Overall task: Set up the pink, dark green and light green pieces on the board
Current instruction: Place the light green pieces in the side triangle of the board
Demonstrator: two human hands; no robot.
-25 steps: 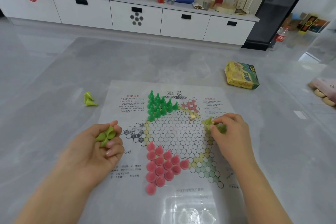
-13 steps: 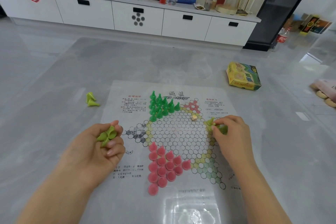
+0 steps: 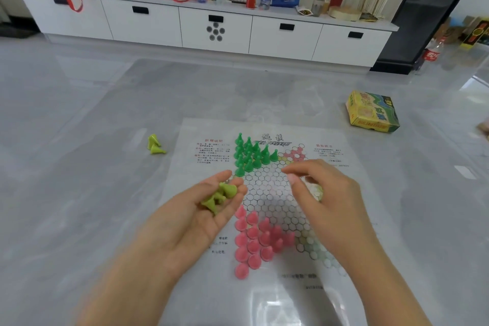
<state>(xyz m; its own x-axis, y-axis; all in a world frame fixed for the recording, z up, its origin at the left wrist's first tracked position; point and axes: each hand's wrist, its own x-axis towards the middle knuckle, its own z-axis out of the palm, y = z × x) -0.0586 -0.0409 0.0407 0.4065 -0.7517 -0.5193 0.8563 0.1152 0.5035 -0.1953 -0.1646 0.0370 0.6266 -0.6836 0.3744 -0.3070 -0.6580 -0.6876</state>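
Nearest us, the pink pieces (image 3: 255, 242) fill their corner of the board (image 3: 275, 193). We cup spare light green pieces (image 3: 219, 196) in our left hand (image 3: 201, 217), while our right hand (image 3: 321, 194), fingers loosely curled and seemingly empty, reaches toward them. Farther off the dark green pieces (image 3: 250, 155) stand set, two light green strays (image 3: 155, 144) lie on the worktop, so we judge only light green remains.

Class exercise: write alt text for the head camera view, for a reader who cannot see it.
A person's left hand cups light green pieces over a paper game board, the right hand reaching toward them. Dark green pieces and pink pieces already stand on it.
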